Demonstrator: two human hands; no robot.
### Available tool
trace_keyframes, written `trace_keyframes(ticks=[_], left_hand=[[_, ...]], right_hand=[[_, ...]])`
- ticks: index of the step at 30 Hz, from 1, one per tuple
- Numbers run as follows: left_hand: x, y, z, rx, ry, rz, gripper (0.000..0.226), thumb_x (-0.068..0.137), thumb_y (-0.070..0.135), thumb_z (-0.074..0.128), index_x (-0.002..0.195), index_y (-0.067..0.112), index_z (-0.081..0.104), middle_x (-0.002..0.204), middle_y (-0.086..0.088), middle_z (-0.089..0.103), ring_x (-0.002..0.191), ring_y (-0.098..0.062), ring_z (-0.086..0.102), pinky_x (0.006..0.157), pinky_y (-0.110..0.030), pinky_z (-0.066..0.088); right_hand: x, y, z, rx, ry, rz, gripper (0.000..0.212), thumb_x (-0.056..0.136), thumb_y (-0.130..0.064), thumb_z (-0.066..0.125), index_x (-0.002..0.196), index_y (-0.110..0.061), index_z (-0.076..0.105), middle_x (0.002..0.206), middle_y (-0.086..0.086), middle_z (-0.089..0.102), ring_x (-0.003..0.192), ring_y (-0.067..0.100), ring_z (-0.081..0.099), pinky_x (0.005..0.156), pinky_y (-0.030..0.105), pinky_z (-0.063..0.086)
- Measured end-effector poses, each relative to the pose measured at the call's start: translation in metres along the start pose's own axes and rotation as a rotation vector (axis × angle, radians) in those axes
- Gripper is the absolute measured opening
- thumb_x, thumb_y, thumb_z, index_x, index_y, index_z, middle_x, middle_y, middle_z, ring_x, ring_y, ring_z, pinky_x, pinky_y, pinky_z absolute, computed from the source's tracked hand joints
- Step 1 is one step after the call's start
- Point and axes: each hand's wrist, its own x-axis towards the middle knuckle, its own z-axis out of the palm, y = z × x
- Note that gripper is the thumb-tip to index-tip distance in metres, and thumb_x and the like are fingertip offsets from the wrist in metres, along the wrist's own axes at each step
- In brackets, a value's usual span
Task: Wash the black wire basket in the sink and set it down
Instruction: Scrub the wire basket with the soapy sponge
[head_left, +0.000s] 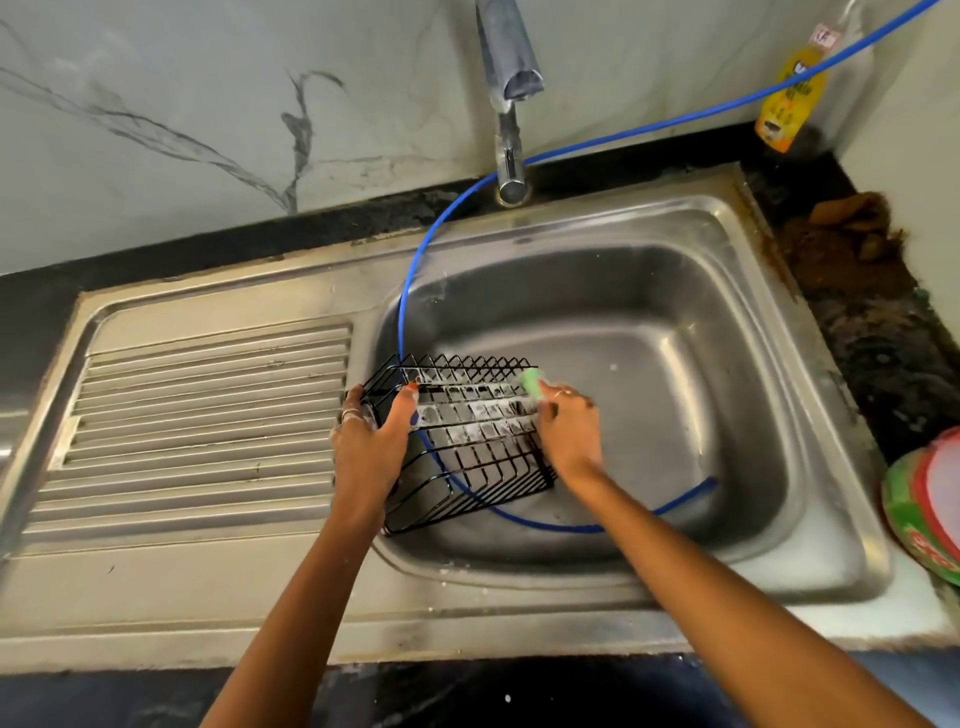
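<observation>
The black wire basket (470, 441) lies tilted over the left side of the steel sink basin (675, 332), with soap film across its upper wires. My left hand (371, 441) grips the basket's left end, thumb over the top edge. My right hand (569, 431) holds a green scrub sponge (532, 382) and presses it on the basket's far right corner.
A blue hose (410, 291) runs from the wall down into the basin and under the basket. The tap (509, 104) stands above the basin's back edge. A ribbed drainboard (208, 410) lies left. A yellow bottle (789, 98) and a green-red tub (924, 504) sit right.
</observation>
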Motion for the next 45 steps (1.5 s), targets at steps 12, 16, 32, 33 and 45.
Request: trace_keyframes(ticks=[12,16,32,33,45], left_hand=[[-0.003,0.015,-0.001,0.189,-0.042,0.112,0.112,0.052,0.098,0.047,0.142,0.032,0.036,0.117,-0.041,0.053,0.11,-0.056,0.052,0.086,-0.063,0.05],[-0.006,0.021,-0.004,0.23,-0.054,0.177,0.119,0.048,0.099,0.045,0.142,0.027,0.037,0.114,-0.04,0.053,0.106,-0.053,0.054,0.084,-0.058,0.05],[-0.011,0.025,-0.007,0.217,-0.077,0.155,0.136,0.037,0.104,0.039,0.151,0.031,0.024,0.12,-0.036,0.054,0.106,-0.044,0.058,0.086,-0.055,0.051],[-0.012,0.026,-0.008,0.226,-0.075,0.158,0.135,0.038,0.104,0.038,0.151,0.031,0.024,0.121,-0.036,0.054,0.107,-0.044,0.058,0.088,-0.056,0.051],[-0.018,0.035,-0.002,0.267,-0.075,0.199,0.131,0.044,0.103,0.036,0.15,0.027,0.026,0.126,-0.034,0.053,0.109,-0.04,0.06,0.092,-0.052,0.051]], right_hand=[[-0.014,-0.041,0.007,0.115,-0.046,-0.396,0.033,0.095,-0.006,0.051,0.126,-0.012,0.058,0.126,-0.007,0.056,0.105,0.0,0.055,0.097,0.009,0.038],[0.039,0.005,0.003,0.098,-0.053,0.09,0.034,0.096,-0.011,0.05,0.129,-0.008,0.055,0.103,0.009,0.069,0.05,0.002,0.049,0.039,0.009,0.04],[0.015,-0.011,-0.008,-0.064,-0.088,0.018,0.047,0.095,0.002,0.045,0.132,-0.026,0.051,0.14,0.006,0.05,0.071,0.004,0.058,0.066,-0.001,0.041],[0.017,-0.003,-0.01,-0.041,-0.087,0.092,0.042,0.097,-0.003,0.045,0.131,-0.026,0.052,0.138,0.007,0.052,0.056,0.002,0.052,0.053,0.003,0.044],[-0.086,-0.058,-0.033,-0.025,-0.095,-0.141,0.039,0.095,-0.004,0.05,0.131,-0.018,0.054,0.112,0.003,0.068,0.055,-0.009,0.057,0.05,0.002,0.04]])
